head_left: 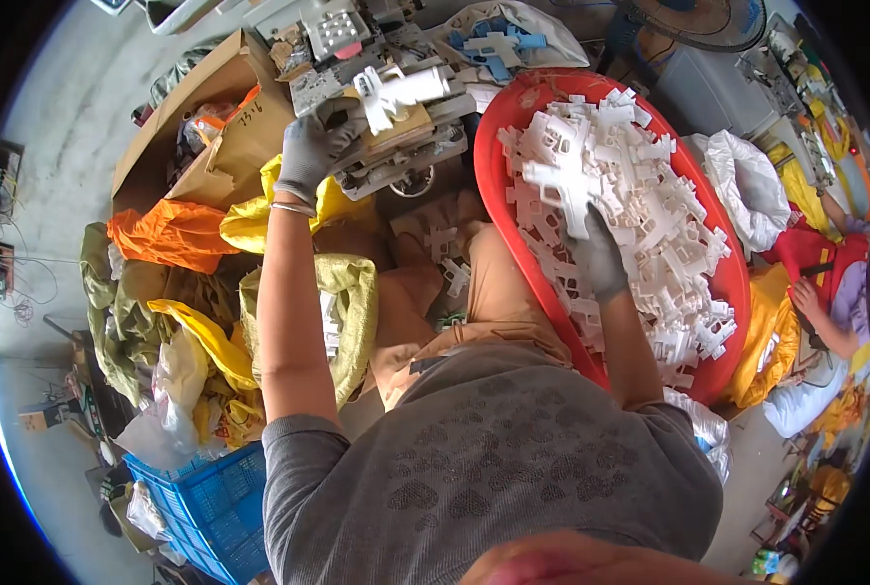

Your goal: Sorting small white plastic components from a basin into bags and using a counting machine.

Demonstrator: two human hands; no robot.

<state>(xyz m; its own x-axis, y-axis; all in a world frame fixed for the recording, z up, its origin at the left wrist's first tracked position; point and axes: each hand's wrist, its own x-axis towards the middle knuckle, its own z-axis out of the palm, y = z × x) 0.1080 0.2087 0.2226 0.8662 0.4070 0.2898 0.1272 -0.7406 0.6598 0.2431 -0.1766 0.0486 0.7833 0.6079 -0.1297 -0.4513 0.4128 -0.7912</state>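
My right hand (599, 255), in a grey glove, is closed around the grip of a white plastic toy pistol (558, 181). It holds the pistol above a red oval tub (490, 146) heaped with similar white pistol-shaped parts (661, 234). My left hand (314, 148), also gloved, is at the left side of a metal machine fixture (406, 168). Its thumb and fingers are curved apart, with nothing visible between them. Beside those fingertips, another white toy pistol (396, 93) lies on top of the fixture.
Blue and white toy pistols (498, 47) lie in a white sack behind the machine. A cardboard box (245, 122), an orange bag (167, 232) and a green woven sack (359, 322) crowd the left, above a blue crate (206, 512). A fan (698, 19) stands far right; another person's arm (825, 317) shows at right.
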